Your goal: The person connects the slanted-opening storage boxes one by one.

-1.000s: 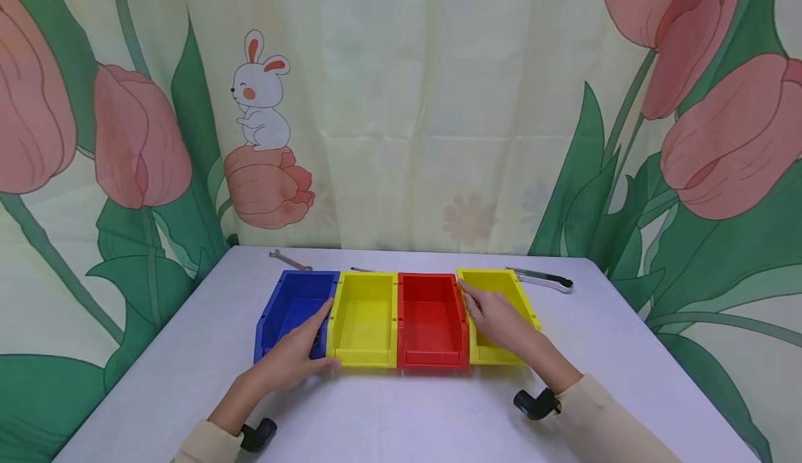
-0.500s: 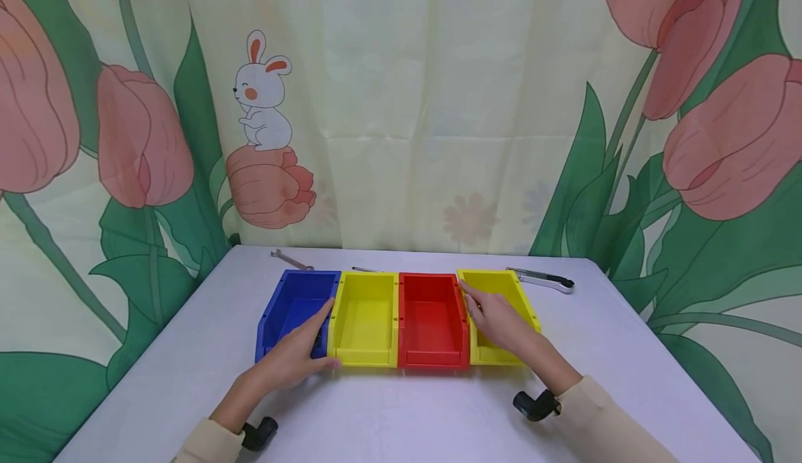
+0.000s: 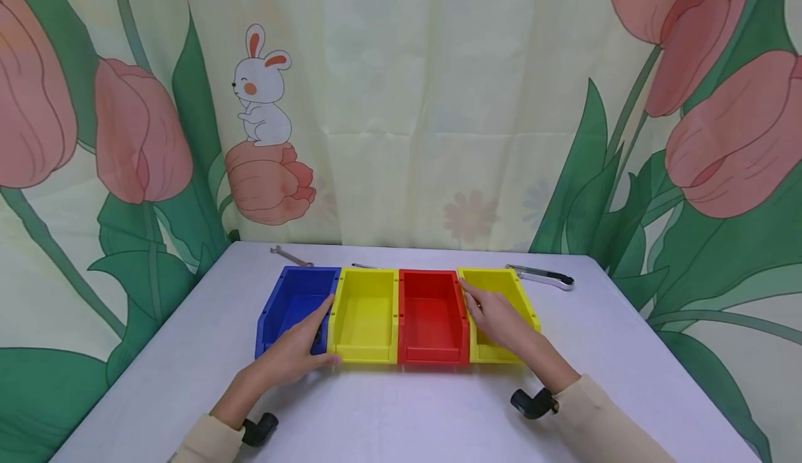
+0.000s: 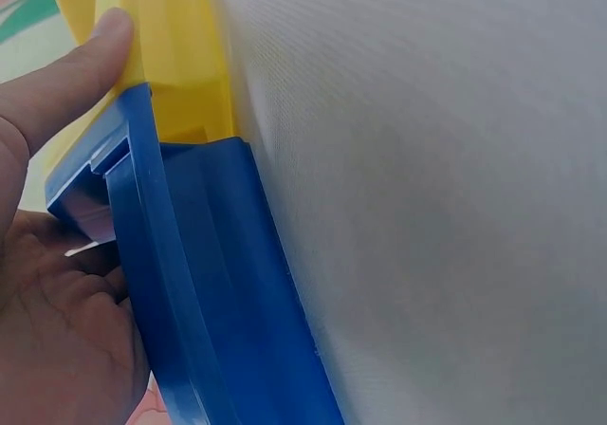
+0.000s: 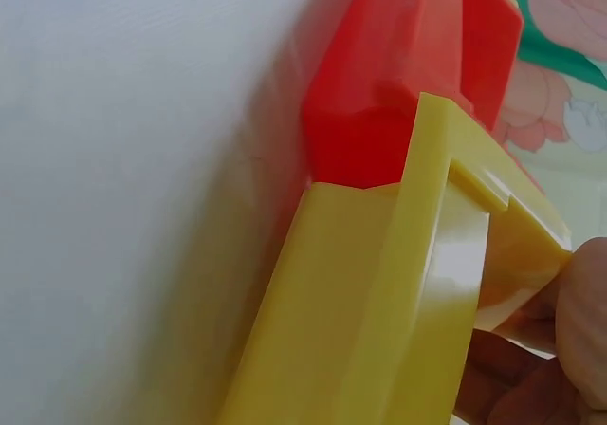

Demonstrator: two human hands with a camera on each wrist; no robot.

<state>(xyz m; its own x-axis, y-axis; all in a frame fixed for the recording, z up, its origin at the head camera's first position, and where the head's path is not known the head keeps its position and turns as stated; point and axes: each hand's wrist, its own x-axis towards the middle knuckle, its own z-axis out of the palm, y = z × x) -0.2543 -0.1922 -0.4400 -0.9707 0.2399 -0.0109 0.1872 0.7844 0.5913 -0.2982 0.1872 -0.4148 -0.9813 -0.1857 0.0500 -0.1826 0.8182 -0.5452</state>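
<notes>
A row of open plastic storage bins stands on the white table. From left to right they are a blue bin point(image 3: 297, 299), a yellow bin point(image 3: 366, 310), a red bin point(image 3: 432, 310) and a second yellow bin point(image 3: 501, 282). My left hand point(image 3: 289, 353) grips where the blue and left yellow bins meet, fingers inside the blue one and thumb on the yellow one's front corner. My right hand point(image 3: 498, 318) holds the right yellow bin by its left wall beside the red bin, fingers partly hidden inside. The bins' side walls sit close together.
Behind the blue bin lies a metal wrench point(image 3: 291, 257). A thin tool point(image 3: 366, 266) shows partly behind the left yellow bin. Tools with dark and silver parts point(image 3: 544, 277) lie at the back right. A flower-printed curtain point(image 3: 401, 101) hangs behind the table point(image 3: 401, 414).
</notes>
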